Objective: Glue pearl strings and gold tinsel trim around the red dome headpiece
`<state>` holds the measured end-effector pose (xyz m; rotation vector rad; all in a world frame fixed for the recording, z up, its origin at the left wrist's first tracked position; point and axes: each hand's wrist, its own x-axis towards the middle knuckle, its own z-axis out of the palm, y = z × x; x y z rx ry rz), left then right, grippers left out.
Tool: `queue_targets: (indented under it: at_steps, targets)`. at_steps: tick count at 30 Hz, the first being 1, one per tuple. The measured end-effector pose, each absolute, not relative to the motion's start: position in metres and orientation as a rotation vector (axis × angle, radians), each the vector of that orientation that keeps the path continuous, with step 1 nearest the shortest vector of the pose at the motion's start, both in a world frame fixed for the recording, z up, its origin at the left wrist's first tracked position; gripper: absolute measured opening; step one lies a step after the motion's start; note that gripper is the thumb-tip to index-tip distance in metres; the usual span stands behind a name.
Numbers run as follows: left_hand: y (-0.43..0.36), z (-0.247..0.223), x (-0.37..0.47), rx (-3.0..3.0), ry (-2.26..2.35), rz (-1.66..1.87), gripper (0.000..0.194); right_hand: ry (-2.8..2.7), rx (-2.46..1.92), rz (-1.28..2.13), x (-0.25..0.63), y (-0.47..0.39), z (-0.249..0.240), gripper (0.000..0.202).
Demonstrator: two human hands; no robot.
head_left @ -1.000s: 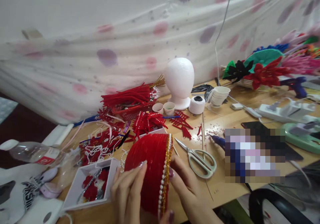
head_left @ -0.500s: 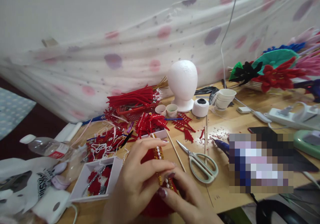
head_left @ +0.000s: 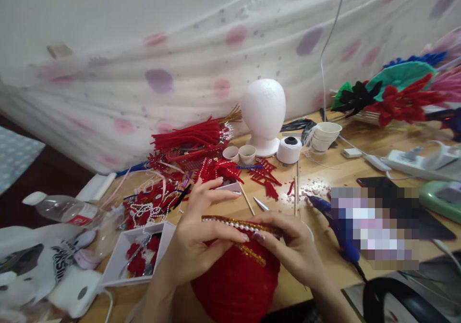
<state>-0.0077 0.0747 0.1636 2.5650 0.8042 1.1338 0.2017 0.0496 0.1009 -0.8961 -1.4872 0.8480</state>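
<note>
A rounded red piece [head_left: 236, 284], fuzzy like chenille, is between my hands at the bottom centre. Glittery gold bands and a string of white pearl beads [head_left: 247, 226] run along its upper edge. My left hand [head_left: 201, 236] grips this edge from the left, its thumb below the beads and some fingers stretched out above. From the right, my right hand [head_left: 293, 241] pinches the edge between thumb and fingers, with the thumb against the beads. The scissors [head_left: 261, 204] lie just beyond; only their blade tips show clearly, the handles mostly hidden behind my right hand.
A white foam head [head_left: 264, 116] stands at the back beside a thread spool [head_left: 289, 150]. Left are a white box [head_left: 111, 265] and a plastic bottle [head_left: 65, 209]. A blue glue gun [head_left: 338, 231] lies at right. Red stems [head_left: 187, 138] fill a basket.
The red piece has turned so its beaded edge now runs crosswise and more of its body shows. My right hand has moved right and up, covering the scissors' handles.
</note>
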Motion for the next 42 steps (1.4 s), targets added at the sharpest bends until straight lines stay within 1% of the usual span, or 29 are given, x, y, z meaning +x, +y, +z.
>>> queue_targets:
  at_steps: [2,4,7,8,10,13,15,20,22,24,26,28,29,30,32,35,36,38,42]
  targets:
    - [0.069,0.162,-0.005,2.575,0.898,1.152,0.030,-1.391,-0.919,0.858,0.202,0.048,0.098,0.010]
    - [0.062,0.160,-0.004,2.553,1.000,1.176,0.030,-1.283,-0.901,0.968,0.202,0.049,0.092,0.008]
    - [0.057,0.157,-0.006,2.433,1.195,1.192,0.046,-1.087,-0.859,1.179,0.202,0.057,0.079,0.018]
    - [0.057,0.156,-0.007,2.360,1.261,1.177,0.048,-1.035,-0.855,1.225,0.202,0.061,0.077,0.023]
    - [0.060,0.155,-0.008,2.198,1.334,1.128,0.042,-0.975,-0.855,1.291,0.201,0.070,0.076,0.029]
    - [0.068,0.155,-0.007,2.080,1.345,1.057,0.032,-1.019,-0.912,1.313,0.198,0.077,0.084,0.033]
    - [0.072,0.155,-0.005,2.059,1.347,1.061,0.028,-1.102,-1.020,1.194,0.197,0.077,0.091,0.032]
    - [0.073,0.157,0.000,2.105,1.302,1.061,0.024,-1.122,-1.327,0.559,0.210,0.053,0.083,0.022]
    - [0.072,0.158,0.002,2.157,1.267,1.028,0.022,-1.125,-1.343,0.410,0.221,0.036,0.076,0.026]
    - [0.072,0.158,0.003,2.188,1.243,1.037,0.020,-1.270,-1.353,0.349,0.237,0.017,0.074,0.035]
    - [0.074,0.159,0.004,2.214,1.235,1.081,0.018,-1.537,-1.397,0.391,0.255,-0.004,0.075,0.039]
    - [0.075,0.159,0.004,2.248,1.231,1.104,0.016,-1.778,-1.459,0.531,0.274,-0.024,0.075,0.030]
    - [0.075,0.159,0.004,2.266,1.228,1.094,0.015,-1.835,-1.517,0.604,0.284,-0.033,0.074,0.024]
    - [0.075,0.159,0.004,2.283,1.225,1.075,0.014,-1.827,-1.606,0.637,0.294,-0.040,0.072,0.022]
    - [0.074,0.159,0.005,2.307,1.229,1.038,0.011,-1.702,-1.838,0.488,0.309,-0.047,0.063,0.031]
    - [0.071,0.161,0.006,2.341,1.265,1.022,0.010,-1.511,-2.014,-0.043,0.319,-0.035,0.047,0.064]
    - [0.070,0.163,0.007,2.353,1.288,1.010,0.011,-1.514,-2.007,-0.137,0.319,-0.027,0.042,0.071]
    - [0.069,0.167,0.009,2.395,1.331,0.969,0.014,-1.579,-1.984,-0.216,0.316,-0.009,0.036,0.072]
    - [0.067,0.177,0.010,2.530,1.319,0.836,0.029,-1.666,-2.038,-0.316,0.314,0.020,0.029,0.054]
